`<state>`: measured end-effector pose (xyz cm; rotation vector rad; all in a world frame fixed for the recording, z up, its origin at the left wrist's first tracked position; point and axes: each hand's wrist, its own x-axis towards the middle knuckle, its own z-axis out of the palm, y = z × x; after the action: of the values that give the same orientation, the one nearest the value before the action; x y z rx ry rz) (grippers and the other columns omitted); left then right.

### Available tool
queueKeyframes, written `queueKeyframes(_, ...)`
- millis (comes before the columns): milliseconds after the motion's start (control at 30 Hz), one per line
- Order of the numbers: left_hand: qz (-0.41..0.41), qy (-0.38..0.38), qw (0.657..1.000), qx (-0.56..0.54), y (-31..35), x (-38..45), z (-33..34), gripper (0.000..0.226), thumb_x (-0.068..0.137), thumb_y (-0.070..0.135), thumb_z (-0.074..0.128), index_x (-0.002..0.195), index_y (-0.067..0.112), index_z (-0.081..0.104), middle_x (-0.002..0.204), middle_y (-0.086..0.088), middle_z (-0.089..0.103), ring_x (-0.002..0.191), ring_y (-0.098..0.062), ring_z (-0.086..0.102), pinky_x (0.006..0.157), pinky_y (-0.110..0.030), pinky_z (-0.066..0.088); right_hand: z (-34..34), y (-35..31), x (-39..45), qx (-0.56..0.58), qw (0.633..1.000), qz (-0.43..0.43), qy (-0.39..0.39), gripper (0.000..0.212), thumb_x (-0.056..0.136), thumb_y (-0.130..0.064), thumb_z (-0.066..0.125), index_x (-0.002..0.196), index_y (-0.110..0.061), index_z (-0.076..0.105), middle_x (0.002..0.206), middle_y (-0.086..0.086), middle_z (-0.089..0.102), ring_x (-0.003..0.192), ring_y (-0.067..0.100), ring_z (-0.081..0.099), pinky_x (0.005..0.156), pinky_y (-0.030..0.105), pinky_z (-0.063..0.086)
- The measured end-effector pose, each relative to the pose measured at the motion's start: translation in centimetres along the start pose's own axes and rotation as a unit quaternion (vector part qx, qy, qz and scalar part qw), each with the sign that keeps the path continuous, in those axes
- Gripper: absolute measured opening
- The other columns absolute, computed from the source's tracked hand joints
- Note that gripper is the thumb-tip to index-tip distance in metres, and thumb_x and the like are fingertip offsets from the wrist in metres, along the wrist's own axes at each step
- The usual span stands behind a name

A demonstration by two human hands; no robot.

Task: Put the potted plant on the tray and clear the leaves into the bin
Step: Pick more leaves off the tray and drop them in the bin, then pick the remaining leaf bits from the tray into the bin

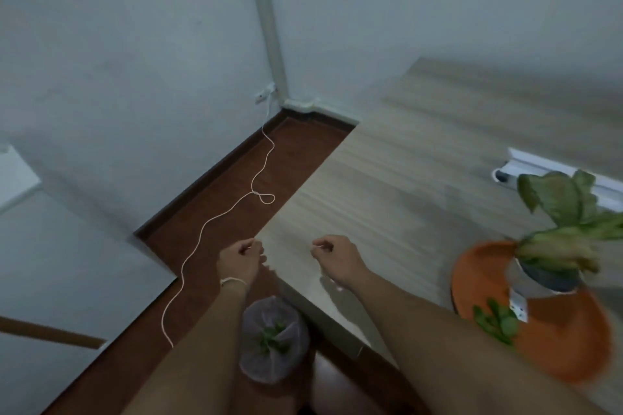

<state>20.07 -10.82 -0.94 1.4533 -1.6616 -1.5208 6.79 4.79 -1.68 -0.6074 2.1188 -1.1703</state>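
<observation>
Hovering loosely curled and empty over the worktop [387, 185] edge, both hands [240, 261] seem finished, since the plant [563, 236] stands on the tray [566, 340] and leaves [273, 339] lie in the bin [249, 367] below.

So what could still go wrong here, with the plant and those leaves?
1. Loose green leaves still lie on the orange tray, so the clearing may be left unfinished.
2. The white cord trails across the floor beside the bin; a foot could catch it.
3. The potted plant looks leaf-heavy; a passing arm might tip it.
</observation>
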Motion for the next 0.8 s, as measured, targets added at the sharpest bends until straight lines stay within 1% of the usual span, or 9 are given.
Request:
queueKeyframes(100, 0.017, -0.036, 0.999, 0.011, 1.6, -1.9, 3.5, 0.013, 0.087, 0.007, 0.061, 0.094, -0.001, 0.068, 0.073, -0.015, 0.065, 0.060, -0.021, 0.064, 0.047, -0.021, 0.051, -4.8, 2.3, -1.2, -0.008, 0.999, 0.012, 0.033, 0.029, 0.091, -0.029, 0.065, 0.114, -0.013, 0.073, 0.107, 0.005, 0.074, 0.094, 0.013, 0.064, 0.083, 0.021, 0.044)
queueKeyframes(167, 0.030, -0.059, 0.998, 0.014, 2.1, -2.9, 6.1, 0.015, 0.087, 0.007, 0.062, 0.095, -0.004, 0.068, 0.073, -0.015, 0.065, 0.063, -0.026, 0.065, 0.056, -0.027, 0.053, -7.9, 4.1, -2.3, -0.008, 0.998, 0.021, 0.061, 0.027, 0.090, -0.029, 0.065, 0.111, -0.013, 0.074, 0.102, 0.004, 0.074, 0.092, 0.012, 0.064, 0.082, 0.021, 0.043)
queueKeyframes(300, 0.058, -0.137, 0.988, 0.043, 2.6, -5.2, 11.5, 0.015, 0.088, 0.012, 0.063, 0.099, 0.003, 0.067, 0.083, -0.019, 0.069, 0.074, -0.031, 0.068, 0.072, -0.043, 0.057, -13.5, 8.2, -4.7, -0.006, 0.992, 0.040, 0.117, 0.023, 0.089, -0.024, 0.068, 0.106, -0.012, 0.076, 0.090, -0.001, 0.070, 0.086, 0.009, 0.062, 0.076, 0.018, 0.040)
queueKeyframes(400, 0.083, -0.182, 0.977, 0.072, 2.6, -7.2, 15.4, 0.022, 0.086, 0.014, 0.066, 0.105, 0.004, 0.067, 0.086, -0.019, 0.072, 0.070, -0.028, 0.070, 0.072, -0.042, 0.059, -17.0, 11.4, -7.0, 0.004, 0.989, 0.059, 0.136, 0.020, 0.089, -0.023, 0.068, 0.106, -0.013, 0.074, 0.099, 0.005, 0.075, 0.086, 0.010, 0.065, 0.076, 0.021, 0.044)
queueKeyframes(467, 0.103, -0.211, 0.966, 0.107, 2.3, -8.8, 17.8, 0.023, 0.085, 0.014, 0.067, 0.106, 0.006, 0.068, 0.086, -0.016, 0.073, 0.071, -0.027, 0.072, 0.071, -0.040, 0.060, -19.2, 13.5, -8.8, -0.008, 0.990, 0.058, 0.127, 0.018, 0.091, -0.019, 0.066, 0.106, -0.012, 0.073, 0.099, 0.005, 0.074, 0.078, -0.003, 0.063, 0.072, 0.013, 0.044)
queueKeyframes(533, 0.122, -0.244, 0.952, 0.136, 2.0, -10.4, 20.2, 0.024, 0.084, 0.015, 0.069, 0.105, 0.006, 0.069, 0.083, -0.015, 0.073, 0.071, -0.028, 0.073, 0.072, -0.041, 0.061, -21.6, 15.6, -10.3, -0.047, 0.989, 0.052, 0.133, 0.015, 0.091, -0.018, 0.067, 0.103, -0.011, 0.074, 0.096, 0.003, 0.074, 0.073, -0.005, 0.062, 0.069, 0.007, 0.042)
queueKeyframes(667, 0.189, -0.304, 0.907, 0.221, 1.1, -13.0, 24.3, 0.027, 0.072, 0.034, 0.071, 0.096, 0.023, 0.074, 0.076, 0.000, 0.073, 0.071, -0.017, 0.072, 0.077, -0.037, 0.060, -26.3, 19.5, -12.4, -0.112, 0.984, 0.073, 0.121, 0.018, 0.087, -0.026, 0.070, 0.101, -0.015, 0.076, 0.095, -0.002, 0.073, 0.088, 0.009, 0.065, 0.077, 0.022, 0.049)
queueKeyframes(733, 0.223, -0.324, 0.879, 0.271, 0.7, -14.3, 25.9, 0.024, 0.070, 0.030, 0.072, 0.093, 0.025, 0.075, 0.074, 0.005, 0.072, 0.073, -0.010, 0.070, 0.081, -0.031, 0.058, -27.9, 21.6, -13.3, -0.151, 0.980, 0.075, 0.103, 0.026, 0.084, -0.032, 0.070, 0.104, -0.016, 0.076, 0.094, -0.003, 0.074, 0.089, 0.011, 0.068, 0.080, 0.028, 0.053)
queueKeyframes(800, 0.243, -0.365, 0.842, 0.314, 0.8, -16.0, 27.2, 0.026, 0.069, 0.028, 0.074, 0.094, 0.022, 0.075, 0.079, 0.005, 0.073, 0.076, -0.008, 0.069, 0.082, -0.028, 0.057, -28.8, 23.5, -14.1, -0.193, 0.976, 0.066, 0.073, 0.032, 0.080, -0.043, 0.066, 0.100, -0.020, 0.075, 0.088, -0.008, 0.074, 0.081, 0.009, 0.066, 0.075, 0.031, 0.053)
